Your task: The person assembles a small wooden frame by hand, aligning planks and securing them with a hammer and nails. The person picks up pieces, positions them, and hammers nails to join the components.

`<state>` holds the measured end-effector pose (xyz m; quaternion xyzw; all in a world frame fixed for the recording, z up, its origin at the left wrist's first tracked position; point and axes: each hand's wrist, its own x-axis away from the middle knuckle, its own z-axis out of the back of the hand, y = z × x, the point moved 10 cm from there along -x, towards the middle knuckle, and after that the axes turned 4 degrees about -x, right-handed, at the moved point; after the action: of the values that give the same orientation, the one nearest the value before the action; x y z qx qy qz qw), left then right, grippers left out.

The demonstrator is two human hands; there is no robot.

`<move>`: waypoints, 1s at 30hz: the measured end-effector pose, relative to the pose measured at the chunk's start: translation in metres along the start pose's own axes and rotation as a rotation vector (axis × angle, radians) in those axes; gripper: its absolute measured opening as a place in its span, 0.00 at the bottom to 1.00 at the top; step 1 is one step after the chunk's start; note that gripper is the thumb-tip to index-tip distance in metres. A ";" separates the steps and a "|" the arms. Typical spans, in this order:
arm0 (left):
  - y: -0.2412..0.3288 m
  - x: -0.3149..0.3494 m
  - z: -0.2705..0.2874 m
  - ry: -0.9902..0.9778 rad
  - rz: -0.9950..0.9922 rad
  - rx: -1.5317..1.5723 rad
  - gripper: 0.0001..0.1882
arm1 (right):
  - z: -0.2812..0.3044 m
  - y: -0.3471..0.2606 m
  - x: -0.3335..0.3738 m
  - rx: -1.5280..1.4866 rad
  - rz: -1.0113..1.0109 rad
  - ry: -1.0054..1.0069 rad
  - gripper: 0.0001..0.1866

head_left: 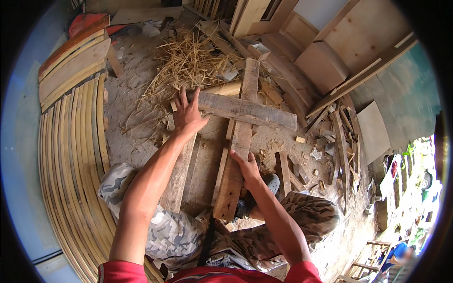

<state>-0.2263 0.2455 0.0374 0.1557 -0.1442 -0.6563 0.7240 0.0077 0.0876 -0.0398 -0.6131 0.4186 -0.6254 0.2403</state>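
Note:
A weathered wooden board (255, 113) lies crosswise over a longer wooden plank (233, 181), which runs away from me between my knees. At the left end of the crosswise board, my left hand (189, 114) grips it, fingers over the far side and thumb along the near edge. My right hand (246, 167) holds the right edge of the long plank below the crossing; its thumb rests on top and its other fingers are mostly hidden. Another board (178, 181) extends beneath my left forearm. A thinner wooden strip shows along the long plank's left side.
Slatted woodwork (71, 137) stands along the left. Straw-like shavings (188, 59) are heaped on the dirt floor ahead. Wood scraps (302, 170) and leaning panels (323, 66) fill the right side. A person (398, 254) is at the lower right.

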 end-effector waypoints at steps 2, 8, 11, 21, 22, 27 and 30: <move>0.000 -0.002 0.003 0.059 0.009 -0.055 0.59 | 0.001 -0.003 0.002 -0.050 0.028 0.015 0.45; -0.001 -0.006 0.001 -0.023 0.073 -0.044 0.59 | 0.009 -0.001 0.001 -0.019 0.092 0.055 0.46; -0.007 -0.008 0.000 -0.051 0.078 0.042 0.59 | 0.006 -0.004 0.004 -0.023 0.095 0.062 0.45; -0.014 -0.011 0.003 0.042 0.084 -0.059 0.57 | 0.051 -0.010 0.004 0.002 0.141 0.053 0.30; -0.012 -0.010 0.004 0.037 0.082 -0.052 0.58 | 0.056 -0.012 0.004 0.017 0.142 0.045 0.29; -0.017 -0.011 0.007 0.048 0.081 -0.026 0.58 | 0.086 -0.023 0.004 0.104 0.155 0.072 0.32; -0.014 -0.005 0.008 0.004 0.113 -0.002 0.55 | 0.112 -0.020 0.000 0.120 0.129 0.103 0.32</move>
<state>-0.2426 0.2495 0.0388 0.1477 -0.1506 -0.6144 0.7603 0.1200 0.0727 -0.0351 -0.5367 0.4305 -0.6633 0.2945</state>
